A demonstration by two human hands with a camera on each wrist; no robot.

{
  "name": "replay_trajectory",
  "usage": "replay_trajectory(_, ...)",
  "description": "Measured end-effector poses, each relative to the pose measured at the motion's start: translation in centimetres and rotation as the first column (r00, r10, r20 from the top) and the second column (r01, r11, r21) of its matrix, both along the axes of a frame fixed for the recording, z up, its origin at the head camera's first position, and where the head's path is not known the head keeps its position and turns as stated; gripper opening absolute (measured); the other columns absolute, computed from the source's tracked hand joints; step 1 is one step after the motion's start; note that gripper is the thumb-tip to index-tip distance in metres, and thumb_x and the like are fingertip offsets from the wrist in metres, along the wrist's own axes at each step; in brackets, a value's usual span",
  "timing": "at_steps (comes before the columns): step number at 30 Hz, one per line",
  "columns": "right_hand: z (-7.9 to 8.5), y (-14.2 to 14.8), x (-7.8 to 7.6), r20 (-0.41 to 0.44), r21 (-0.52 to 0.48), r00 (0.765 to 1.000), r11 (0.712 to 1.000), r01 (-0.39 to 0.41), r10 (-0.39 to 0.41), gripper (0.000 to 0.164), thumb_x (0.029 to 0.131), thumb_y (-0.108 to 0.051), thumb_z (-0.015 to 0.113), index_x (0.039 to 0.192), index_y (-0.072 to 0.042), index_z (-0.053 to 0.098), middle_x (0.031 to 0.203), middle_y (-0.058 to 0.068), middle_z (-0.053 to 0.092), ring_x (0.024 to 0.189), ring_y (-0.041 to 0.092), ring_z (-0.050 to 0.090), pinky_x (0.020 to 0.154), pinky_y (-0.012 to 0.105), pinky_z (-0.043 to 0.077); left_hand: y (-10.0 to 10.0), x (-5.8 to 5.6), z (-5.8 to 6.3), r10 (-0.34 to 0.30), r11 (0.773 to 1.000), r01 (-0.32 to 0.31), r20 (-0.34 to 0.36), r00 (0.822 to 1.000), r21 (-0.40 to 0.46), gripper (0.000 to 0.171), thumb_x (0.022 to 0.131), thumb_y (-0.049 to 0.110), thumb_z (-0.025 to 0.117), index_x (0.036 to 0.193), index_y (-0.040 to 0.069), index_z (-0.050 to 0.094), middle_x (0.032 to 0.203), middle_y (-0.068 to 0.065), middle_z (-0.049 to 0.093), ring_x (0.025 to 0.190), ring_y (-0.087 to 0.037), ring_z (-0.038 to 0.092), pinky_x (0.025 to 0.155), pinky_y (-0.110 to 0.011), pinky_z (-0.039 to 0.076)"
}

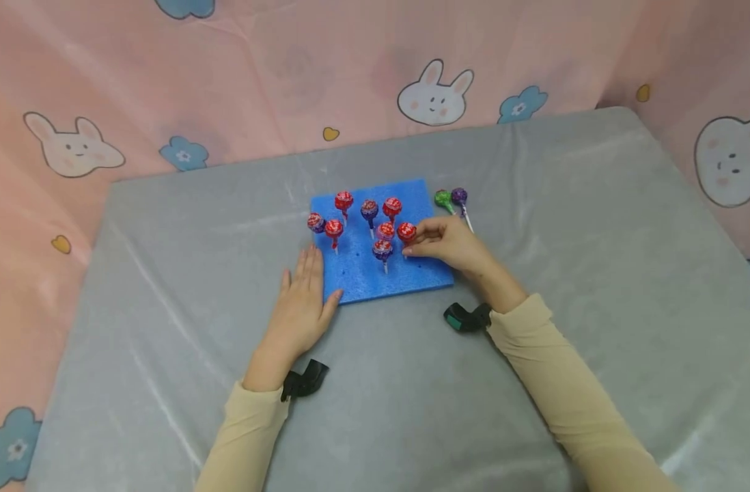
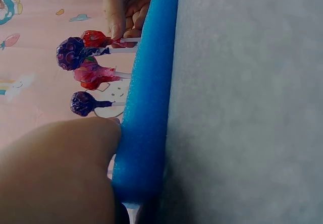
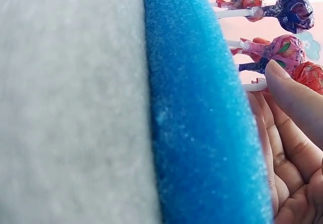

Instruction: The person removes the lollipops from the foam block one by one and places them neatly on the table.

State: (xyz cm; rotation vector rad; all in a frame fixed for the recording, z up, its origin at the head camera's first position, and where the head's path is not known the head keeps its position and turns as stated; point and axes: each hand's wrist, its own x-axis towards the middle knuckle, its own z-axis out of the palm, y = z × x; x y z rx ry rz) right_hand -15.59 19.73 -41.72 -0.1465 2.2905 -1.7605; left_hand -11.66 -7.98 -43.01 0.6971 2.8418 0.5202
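Right hand [image 1: 451, 242]: thumb and index closed in a pinch on the red lollipop [image 1: 406, 231], grip low, at the wrapper tail and stick just under the head. Other fingers curl in loosely behind. The pop is over the right part of the blue foam board [image 1: 363, 281], head up; can't tell how deep the stick sits, if at all.

Left hand [image 1: 301, 311]: fingers straight, laid along the board's left side, thumb out at the near corner. Holds no pop, looks like a brace.

Handling, my read: pop is light but top-heavy, round hard head on a thin stiff stick. Wrapper is glossy film, so likely slippery, and it may twist if squeezed. Best hold is the stick right below the wrapper (pushing from the head invites tilt). Keep force along the stick; sideways load could bend it or tear the hole wider. Foam looks soft and light, so it probably slides without a hand on its edge.

Nearby: pink lollipop [image 1: 384, 231] and blue-purple lollipop [image 1: 382, 249] stand close on the left, tight for fingertips. Green lollipop [image 1: 442, 199] and purple lollipop [image 1: 459, 196] lie off the board, on the grey cloth [image 1: 197, 307].
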Motion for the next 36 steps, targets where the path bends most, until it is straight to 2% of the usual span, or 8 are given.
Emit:
replay_trajectory(3,-0.5,0.0,0.3,0.008,-0.008,1.0,1.0,-0.007,0.007,0.015,0.082,0.004,0.068,0.093,0.013,0.062,0.089,0.018,0.07,0.077,0.009,0.068,0.076,0.022,0.052,-0.1,0.2,-0.1,0.001,1.0,0.0,0.011,1.0,-0.023,0.071,0.101,0.038,0.036,0.149,-0.004,0.005,0.156,-0.017,0.003,0.143,-0.03,0.0,0.111,-0.053,0.006)
replay_trajectory(7,-0.9,0.0,0.6,-0.024,-0.021,1.0,1.0,-0.004,0.004,0.013,0.082,0.005,0.068,0.09,0.014,0.063,0.087,0.018,0.07,0.075,0.007,0.067,0.074,0.021,0.052,-0.1,0.4,-0.4,-0.002,1.0,0.002,0.003,1.0,-0.024,0.072,0.1,0.037,0.038,0.149,-0.005,0.006,0.156,-0.018,0.004,0.143,-0.031,0.002,0.111,-0.054,0.007)
replay_trajectory(10,-0.6,-0.1,0.3,-0.058,-0.027,0.998,1.0,0.006,-0.008,0.013,0.081,0.005,0.069,0.088,0.014,0.064,0.084,0.015,0.07,0.073,0.007,0.067,0.073,0.02,0.052,-0.1,0.0,-0.3,0.004,1.0,-0.004,-0.013,1.0,-0.009,0.071,0.1,0.036,0.039,0.149,-0.005,0.006,0.156,-0.018,0.005,0.143,-0.031,0.003,0.111,-0.054,0.007)
replay_trajectory(18,-0.3,-0.2,-0.5,-0.063,-0.006,0.998,1.0,0.018,-0.018,0.014,0.082,0.002,0.07,0.089,0.013,0.064,0.082,0.01,0.07,0.074,0.007,0.065,0.073,0.019,0.051,-0.2,-0.8,-0.1,0.012,1.0,-0.013,-0.01,1.0,-0.027,0.071,0.101,0.037,0.036,0.15,-0.003,0.004,0.157,-0.016,0.002,0.144,-0.029,-0.001,0.112,-0.053,0.004)
replay_trajectory(25,-0.5,-0.1,-0.1,-0.054,0.022,0.998,1.0,0.011,-0.01,0.014,0.082,0.002,0.07,0.088,0.013,0.065,0.081,0.009,0.07,0.072,0.006,0.064,0.071,0.018,0.05,-0.2,-0.3,-0.2,-0.002,0.999,0.002,0.02,1.0,-0.038,0.071,0.101,0.038,0.034,0.149,-0.003,0.002,0.157,-0.016,0.001,0.143,-0.028,-0.002,0.112,-0.053,0.004)
replay_trajectory(31,-0.4,-0.2,-0.3,-0.079,0.003,0.997,1.0,0.005,-0.005,0.013,0.082,0.002,0.069,0.086,0.013,0.064,0.079,0.007,0.07,0.071,0.006,0.064,0.068,0.019,0.05,-0.2,-0.3,0.0,0.017,1.0,-0.017,-0.009,1.0,-0.026,0.071,0.101,0.038,0.035,0.15,-0.003,0.004,0.157,-0.016,0.003,0.144,-0.028,-0.001,0.112,-0.052,0.004)
replay_trajectory(36,-0.4,0.2,-0.2,-0.055,-0.005,0.998,0.999,-0.033,0.033,0.013,0.083,0.004,0.067,0.089,0.014,0.063,0.08,0.006,0.07,0.073,0.006,0.064,0.07,0.018,0.05,-0.1,-0.2,0.0,0.015,0.999,-0.015,0.006,1.0,-0.032,0.071,0.101,0.039,0.035,0.149,-0.003,0.004,0.157,-0.016,0.002,0.143,-0.029,0.0,0.112,-0.051,0.004)
